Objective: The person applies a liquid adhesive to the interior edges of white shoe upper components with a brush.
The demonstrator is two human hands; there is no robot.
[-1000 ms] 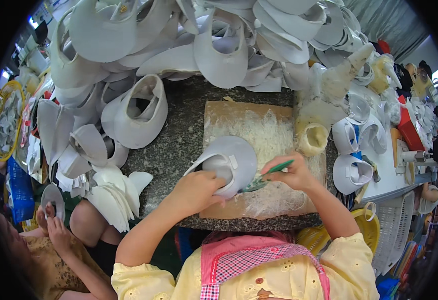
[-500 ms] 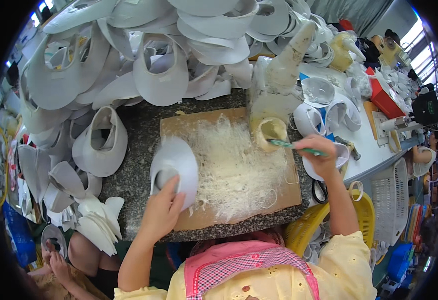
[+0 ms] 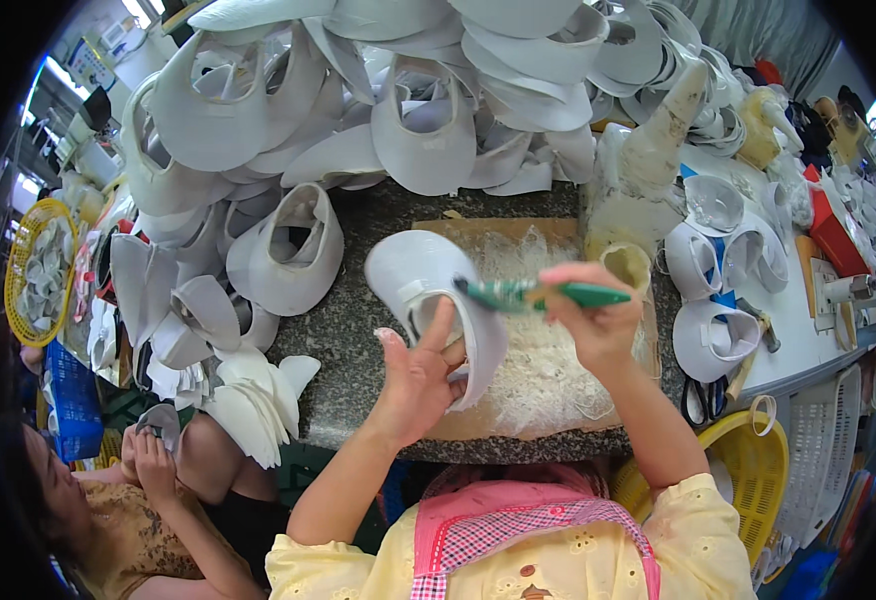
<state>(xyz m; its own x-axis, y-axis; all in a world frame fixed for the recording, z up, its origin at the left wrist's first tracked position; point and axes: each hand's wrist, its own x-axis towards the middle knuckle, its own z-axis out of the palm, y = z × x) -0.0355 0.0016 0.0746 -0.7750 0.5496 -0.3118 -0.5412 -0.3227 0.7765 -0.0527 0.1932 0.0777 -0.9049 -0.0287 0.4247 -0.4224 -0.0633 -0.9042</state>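
Observation:
My left hand [image 3: 420,370] holds a white, smooth, curved piece [image 3: 423,262] that looks like a shoe upper, with a rounded brim and a wide opening. Some of its fingers reach into the opening, and the thumb stands out to the side. In my right hand [image 3: 598,322] is a green-handled brush [image 3: 518,294], held sideways; its dark tip is at the rim of the opening. Whether the bristles press on the rim I cannot tell. Below lies a cardboard sheet [image 3: 548,400] crusted with pale residue. Behind my right hand stands a crusted, cream-coloured pot [image 3: 626,262].
Similar white pieces [image 3: 423,150] are heaped at the back and left of the dark speckled table [image 3: 343,300]. Several more lie on the white table at right, near a hammer [image 3: 761,325]. A yellow basket [image 3: 758,460] stands at lower right. Another person [image 3: 143,520] sits at lower left.
My right hand has brought the brush from the pot leftward to the white piece. The left hand has raised and turned the piece, fingers now inside its opening. The whole view has shifted.

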